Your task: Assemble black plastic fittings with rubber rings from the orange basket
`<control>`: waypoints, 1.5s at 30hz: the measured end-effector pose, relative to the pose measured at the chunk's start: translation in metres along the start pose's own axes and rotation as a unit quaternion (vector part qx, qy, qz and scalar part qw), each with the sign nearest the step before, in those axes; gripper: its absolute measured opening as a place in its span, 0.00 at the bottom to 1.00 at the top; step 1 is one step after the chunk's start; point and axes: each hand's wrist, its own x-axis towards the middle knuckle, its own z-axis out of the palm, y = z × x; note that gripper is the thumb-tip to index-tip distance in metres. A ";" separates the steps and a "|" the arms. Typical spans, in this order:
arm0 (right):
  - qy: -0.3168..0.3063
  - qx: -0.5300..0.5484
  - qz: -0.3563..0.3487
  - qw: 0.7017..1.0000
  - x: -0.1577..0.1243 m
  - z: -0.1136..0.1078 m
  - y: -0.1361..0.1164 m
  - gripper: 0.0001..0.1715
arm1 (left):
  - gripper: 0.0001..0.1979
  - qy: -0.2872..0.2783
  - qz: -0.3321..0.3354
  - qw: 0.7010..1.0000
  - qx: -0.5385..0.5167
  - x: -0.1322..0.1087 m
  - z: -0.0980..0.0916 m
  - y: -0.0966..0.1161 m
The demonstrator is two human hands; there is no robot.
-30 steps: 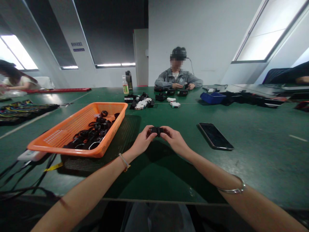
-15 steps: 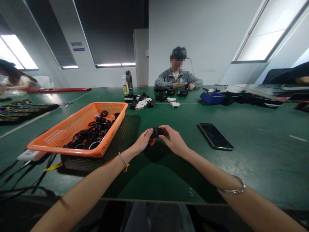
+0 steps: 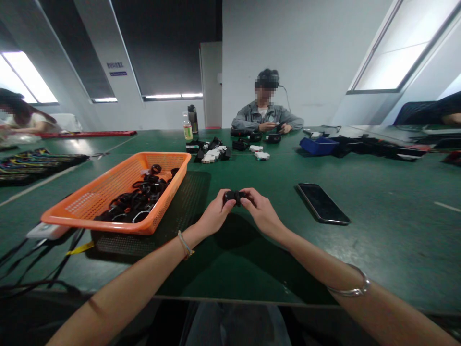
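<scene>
Between my two hands is a small black part (image 3: 236, 197), held a little above the green table (image 3: 252, 269); its exact kind is too small to tell. My left hand (image 3: 216, 211) is closed on its left end with thumb and fingers. On its right end, my right hand (image 3: 260, 206) grips in the same way. The fingertips hide some of the part. Left of my hands stands an orange plastic basket (image 3: 90, 222) with a heap of black strap-like or ring-like pieces (image 3: 142, 194) inside.
To the right lies a phone (image 3: 323, 203). Further back are black and white pieces (image 3: 212, 153), a bottle (image 3: 188, 129), a dark flask (image 3: 193, 119) and a blue bin (image 3: 319, 146). A person (image 3: 267, 115) sits opposite. A power strip (image 3: 50, 230) with cables is beside the basket.
The black part has turned in my hands and shows more of its length. My left hand has shifted slightly right, its thumb now lower on the part.
</scene>
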 end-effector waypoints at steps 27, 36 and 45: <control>0.038 -0.112 -0.141 0.983 -0.002 0.005 0.008 0.11 | 0.28 -0.070 -0.028 0.977 -0.198 -0.001 0.007 -0.008; 0.069 -0.043 -0.083 0.993 -0.009 0.012 0.000 0.11 | 0.26 -0.051 0.025 0.995 -0.083 -0.004 0.003 -0.003; -0.019 -0.044 -0.036 0.998 0.007 -0.002 0.004 0.09 | 0.12 0.008 0.003 0.999 0.041 0.004 0.003 -0.004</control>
